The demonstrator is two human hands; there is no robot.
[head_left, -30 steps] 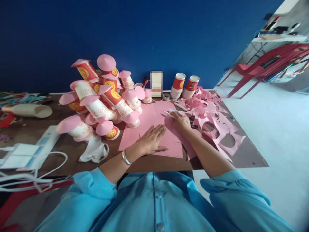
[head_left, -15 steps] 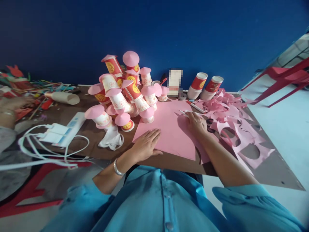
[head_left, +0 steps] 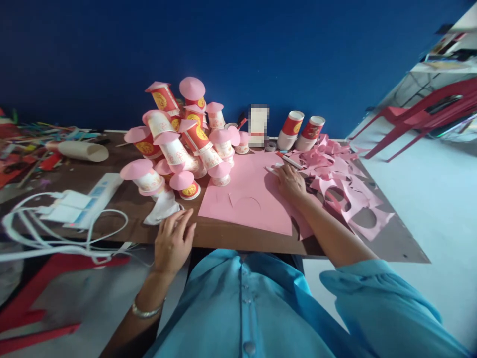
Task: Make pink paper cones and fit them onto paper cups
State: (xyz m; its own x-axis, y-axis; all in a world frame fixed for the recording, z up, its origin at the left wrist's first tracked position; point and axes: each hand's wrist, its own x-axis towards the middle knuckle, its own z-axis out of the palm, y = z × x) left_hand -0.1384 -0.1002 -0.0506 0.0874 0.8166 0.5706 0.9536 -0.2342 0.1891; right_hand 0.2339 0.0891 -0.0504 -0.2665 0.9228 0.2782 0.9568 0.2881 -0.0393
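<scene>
Loose, half-curled left hand [head_left: 173, 241], seemingly empty; right hand [head_left: 292, 183] lowered palm-down, its grip hidden.

Left fingers part slightly at the table [head_left: 231, 237] edge, next to the white cloth [head_left: 162, 208]; contact is unclear. Right fingers bunch by a slim white stick [head_left: 271, 170]; whether they pinch it, I cannot tell. The pink sheet [head_left: 242, 181] lies flat between the hands, a curved mark on it, the left hand at its eight o'clock, the right at two. Capped cups [head_left: 182, 154] crowd its ten; cut scraps [head_left: 352, 189] spread at three. Good handling would mean light, flat pressure beside the mark, since bunched fingertips could crease or drag the paper.
</scene>
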